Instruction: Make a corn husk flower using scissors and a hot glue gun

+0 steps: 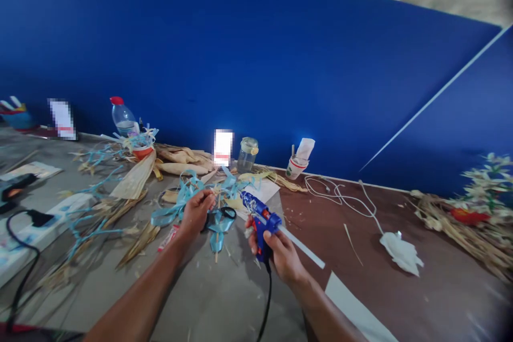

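Observation:
My right hand (282, 256) is wrapped round the grip of a blue glue gun (258, 211), its nozzle pointing up and to the left. A white glue stick (304, 248) sticks out of the gun's back, and a black cord hangs below. My left hand (199, 211) is closed in a pinch left of the nozzle; what sits between its fingertips is too small to make out. Light-blue ribbon (164, 216) lies in loops around this hand. Black-handled scissors (228, 212) rest just beyond it, next to a blue ribbon piece on a thin stick (217, 240).
Dried corn husks (184, 157) lie along the blue partition (256, 64). A jar (248, 155), a paper cup (296, 167), a phone (223, 147) and a bottle (123, 117) stand there too. On the left is a power strip (48, 232); a white cable (344, 197) lies right.

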The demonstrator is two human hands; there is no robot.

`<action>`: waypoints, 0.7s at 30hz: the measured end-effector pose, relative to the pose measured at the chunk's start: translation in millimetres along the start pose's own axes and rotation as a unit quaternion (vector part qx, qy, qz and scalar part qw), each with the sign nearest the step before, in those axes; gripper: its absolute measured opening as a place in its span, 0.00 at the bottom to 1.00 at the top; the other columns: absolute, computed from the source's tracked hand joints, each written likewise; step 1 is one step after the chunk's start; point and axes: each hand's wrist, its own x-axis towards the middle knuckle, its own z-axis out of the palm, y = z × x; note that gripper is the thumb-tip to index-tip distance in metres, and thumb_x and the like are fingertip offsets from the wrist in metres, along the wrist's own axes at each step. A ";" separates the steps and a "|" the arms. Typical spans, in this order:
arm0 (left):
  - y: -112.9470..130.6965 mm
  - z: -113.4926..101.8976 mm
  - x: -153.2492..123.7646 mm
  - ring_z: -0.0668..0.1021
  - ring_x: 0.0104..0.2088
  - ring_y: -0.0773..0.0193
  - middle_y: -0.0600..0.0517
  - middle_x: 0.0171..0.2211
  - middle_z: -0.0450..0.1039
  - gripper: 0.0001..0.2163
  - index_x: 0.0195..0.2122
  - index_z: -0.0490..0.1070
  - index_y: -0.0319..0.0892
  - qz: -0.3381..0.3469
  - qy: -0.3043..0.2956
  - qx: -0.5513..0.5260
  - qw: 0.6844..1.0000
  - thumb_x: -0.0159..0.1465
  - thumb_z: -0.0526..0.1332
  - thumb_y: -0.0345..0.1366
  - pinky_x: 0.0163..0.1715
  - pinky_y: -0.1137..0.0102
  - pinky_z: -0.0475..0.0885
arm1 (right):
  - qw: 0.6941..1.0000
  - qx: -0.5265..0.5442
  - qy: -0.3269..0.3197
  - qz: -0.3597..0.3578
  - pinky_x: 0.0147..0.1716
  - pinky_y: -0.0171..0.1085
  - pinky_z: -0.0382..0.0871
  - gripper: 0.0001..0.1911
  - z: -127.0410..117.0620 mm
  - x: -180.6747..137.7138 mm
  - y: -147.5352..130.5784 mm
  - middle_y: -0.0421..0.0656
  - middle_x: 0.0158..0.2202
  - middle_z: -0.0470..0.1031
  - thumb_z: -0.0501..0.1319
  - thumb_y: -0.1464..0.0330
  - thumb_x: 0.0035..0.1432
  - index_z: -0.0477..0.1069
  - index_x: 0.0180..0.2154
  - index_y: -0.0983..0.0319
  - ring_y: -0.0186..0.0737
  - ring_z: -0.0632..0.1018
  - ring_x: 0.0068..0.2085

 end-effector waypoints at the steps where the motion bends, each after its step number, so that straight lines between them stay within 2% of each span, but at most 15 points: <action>1: -0.1 0.6 0.0 0.66 0.22 0.68 0.56 0.19 0.63 0.10 0.25 0.68 0.41 -0.002 0.002 0.003 1.000 0.55 0.59 0.43 0.24 0.73 0.62 | 1.000 0.019 -0.005 -0.003 0.25 0.33 0.59 0.24 3.2 1.4 -0.5 0.39 0.23 0.67 0.56 0.48 0.57 0.69 0.41 0.62 0.33 0.66 0.24; 5: -0.4 1.6 0.9 0.66 0.21 0.67 0.56 0.19 0.63 0.10 0.26 0.69 0.42 -0.014 0.021 0.000 1.000 0.53 0.60 0.44 0.23 0.72 0.62 | 0.999 0.020 -0.040 0.026 0.20 0.31 0.55 0.24 15.6 11.7 2.8 0.37 0.23 0.66 0.67 0.50 0.47 0.69 0.37 0.61 0.29 0.62 0.20; 8: 0.3 0.6 1.6 0.66 0.21 0.67 0.56 0.19 0.64 0.10 0.28 0.70 0.41 -0.019 0.032 0.007 0.999 0.53 0.60 0.44 0.23 0.72 0.62 | 0.997 -0.018 -0.068 0.025 0.20 0.30 0.56 0.22 19.4 21.7 7.5 0.36 0.25 0.65 0.69 0.55 0.45 0.68 0.39 0.59 0.29 0.63 0.21; 11: 0.8 -0.6 1.3 0.67 0.22 0.67 0.56 0.20 0.65 0.10 0.29 0.71 0.40 -0.019 0.036 0.022 0.999 0.54 0.60 0.43 0.23 0.72 0.62 | 0.991 -0.107 -0.063 -0.049 0.25 0.33 0.63 0.21 18.8 31.9 10.3 0.41 0.34 0.66 0.69 0.57 0.47 0.68 0.40 0.58 0.33 0.68 0.28; 13: 0.7 -0.9 0.8 0.67 0.23 0.67 0.55 0.21 0.66 0.10 0.29 0.72 0.40 -0.016 0.035 0.023 0.999 0.54 0.60 0.42 0.24 0.72 0.63 | 0.980 -0.163 -0.053 -0.106 0.30 0.35 0.66 0.17 17.9 37.7 12.3 0.43 0.37 0.66 0.67 0.58 0.49 0.68 0.38 0.59 0.37 0.69 0.34; 17: -0.3 -0.4 -0.1 0.68 0.23 0.67 0.55 0.22 0.68 0.09 0.29 0.73 0.40 -0.015 0.036 0.022 0.999 0.54 0.60 0.41 0.25 0.72 0.64 | 0.958 -0.227 -0.039 -0.170 0.32 0.37 0.66 0.08 17.9 44.0 18.9 0.42 0.32 0.67 0.62 0.63 0.53 0.67 0.34 0.60 0.39 0.69 0.34; 21: -3.7 -0.1 0.8 0.68 0.23 0.67 0.55 0.22 0.69 0.09 0.28 0.73 0.41 -0.022 0.038 0.009 0.999 0.54 0.61 0.42 0.25 0.72 0.64 | 0.939 -0.280 -0.029 -0.197 0.33 0.38 0.67 0.06 19.1 45.2 22.6 0.42 0.31 0.69 0.62 0.67 0.53 0.68 0.34 0.61 0.39 0.70 0.33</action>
